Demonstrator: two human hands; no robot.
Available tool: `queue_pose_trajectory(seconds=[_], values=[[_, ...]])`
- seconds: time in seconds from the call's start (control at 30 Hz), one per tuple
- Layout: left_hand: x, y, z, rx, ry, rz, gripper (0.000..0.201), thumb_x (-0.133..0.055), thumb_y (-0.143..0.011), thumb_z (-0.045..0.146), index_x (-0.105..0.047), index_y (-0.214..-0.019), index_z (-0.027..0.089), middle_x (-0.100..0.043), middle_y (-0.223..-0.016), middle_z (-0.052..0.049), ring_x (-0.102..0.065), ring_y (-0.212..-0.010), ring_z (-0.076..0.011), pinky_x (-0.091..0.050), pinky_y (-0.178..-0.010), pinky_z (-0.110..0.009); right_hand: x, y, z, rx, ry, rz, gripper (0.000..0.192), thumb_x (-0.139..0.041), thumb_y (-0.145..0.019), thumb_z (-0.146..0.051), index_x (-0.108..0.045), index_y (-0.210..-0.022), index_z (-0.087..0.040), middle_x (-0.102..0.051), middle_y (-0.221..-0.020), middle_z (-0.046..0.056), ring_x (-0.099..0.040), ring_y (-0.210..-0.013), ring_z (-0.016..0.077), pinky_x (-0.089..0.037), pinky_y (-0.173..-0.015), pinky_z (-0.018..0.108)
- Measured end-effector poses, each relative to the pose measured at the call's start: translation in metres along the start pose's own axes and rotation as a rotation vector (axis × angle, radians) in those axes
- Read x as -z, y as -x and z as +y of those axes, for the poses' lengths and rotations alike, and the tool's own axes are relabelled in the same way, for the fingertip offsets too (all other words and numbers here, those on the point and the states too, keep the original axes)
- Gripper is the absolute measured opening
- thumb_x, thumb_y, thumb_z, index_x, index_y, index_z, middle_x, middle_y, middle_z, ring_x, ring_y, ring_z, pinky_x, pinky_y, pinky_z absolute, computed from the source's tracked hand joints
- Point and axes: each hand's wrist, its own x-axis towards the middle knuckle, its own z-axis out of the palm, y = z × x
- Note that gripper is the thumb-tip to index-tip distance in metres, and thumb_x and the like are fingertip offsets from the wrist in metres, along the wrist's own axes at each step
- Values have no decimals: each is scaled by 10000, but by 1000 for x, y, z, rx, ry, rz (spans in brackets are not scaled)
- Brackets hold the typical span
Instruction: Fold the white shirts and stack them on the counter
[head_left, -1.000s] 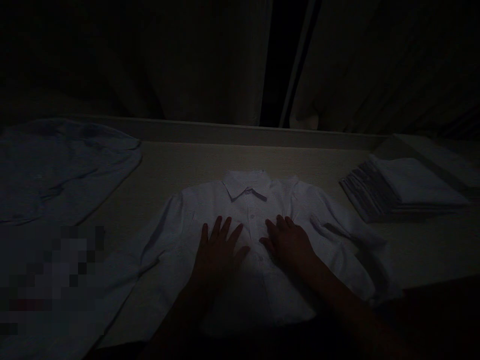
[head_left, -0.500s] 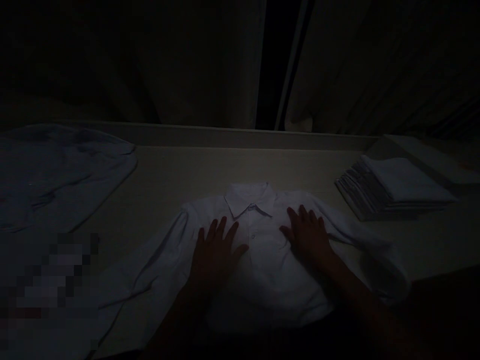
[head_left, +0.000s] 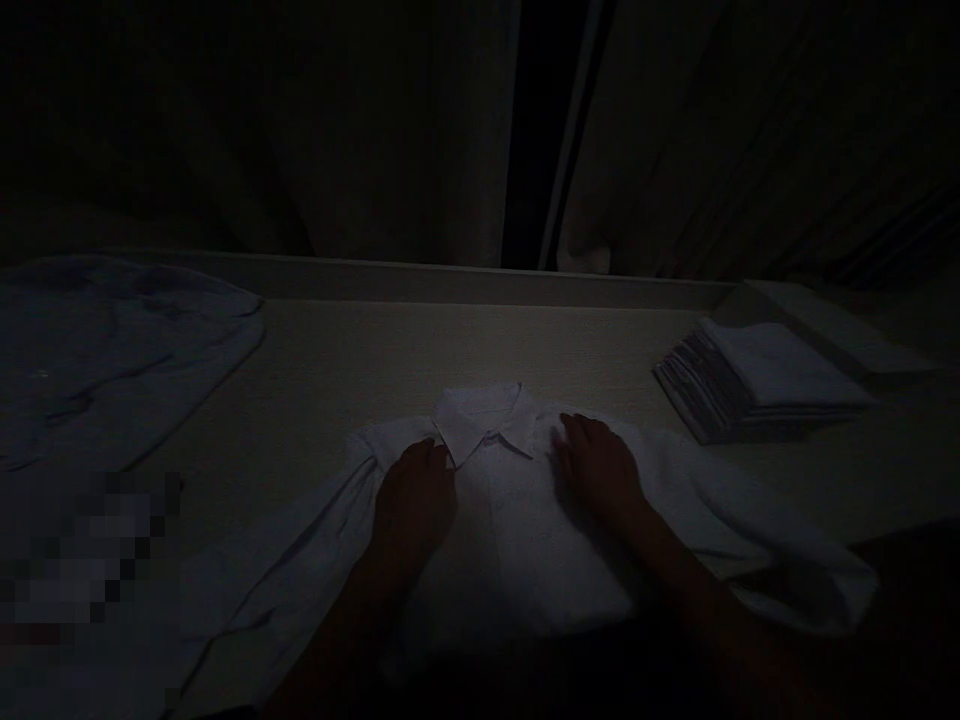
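Resting flat and unclenched, both hands — left hand (head_left: 414, 500), right hand (head_left: 600, 470) — flank the shirt (head_left: 517, 540) collar (head_left: 484, 425).

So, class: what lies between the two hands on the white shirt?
In the head view, the shirt's collar and buttoned front lie between the left hand and right hand.

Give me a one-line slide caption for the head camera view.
Both hands, left hand and right hand, press a white collared shirt flat on a dim table.

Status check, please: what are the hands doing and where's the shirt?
Left hand and right hand rest on the white shirt, either side of its collar. Shirt lies face up on table. Folded stack sits clear, to the right.
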Motion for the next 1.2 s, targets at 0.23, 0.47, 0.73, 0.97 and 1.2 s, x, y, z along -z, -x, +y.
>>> queue_pose_trajectory(seconds=[0.23, 0.47, 0.73, 0.97, 1.2], values=[[-6, -8, -3, 80, 165, -37, 357, -370, -899, 276, -706, -952, 172, -687, -987, -111, -584, -976, -250, -416, -909, -383, -29, -5, -28, 176, -337, 77, 333, -397, -982, -311, -592, -1217, -177, -642, -1170, 135, -543, -1103, 258, -387, -963, 410], [-21, -27, -5, 387, 564, -82, 371, -521, -806, 480, -721, -903, 183, -715, -995, -87, -645, -914, -224, -460, -832, -330, -41, -13, -33, -140, -972, 73, 407, -624, -823, -330, -575, -1207, -205, -679, -956, 43, -616, -793, 170, -484, -740, 306], [7, -25, 0, 528, 944, -68, 228, -629, -710, 381, -698, -843, 209, -726, -790, 2, -667, -755, -186, -479, -667, -269, -28, -22, -32, -253, -1445, 68, 374, -699, -679, -221, -631, -1045, -186, -663, -806, 8, -621, -705, 151, -488, -652, 276], [2, -26, -6, 498, 935, -98, 200, -587, -721, 320, -692, -844, 200, -728, -819, -20, -671, -768, -204, -514, -700, -301, -23, -23, -23, -160, -1405, 25, 275, -701, -729, -277, -649, -986, -196, -667, -774, 6, -621, -664, 154, -501, -636, 291], [-16, -20, -17, 194, 349, 184, 493, -360, -897, 319, -520, -1305, 93, -515, -1390, -167, -444, -1313, -266, -340, -1110, -414, -34, -20, -11, 110, -575, 257, 318, -458, -943, -304, -619, -1182, -171, -631, -1215, 126, -534, -1158, 247, -403, -995, 419]])
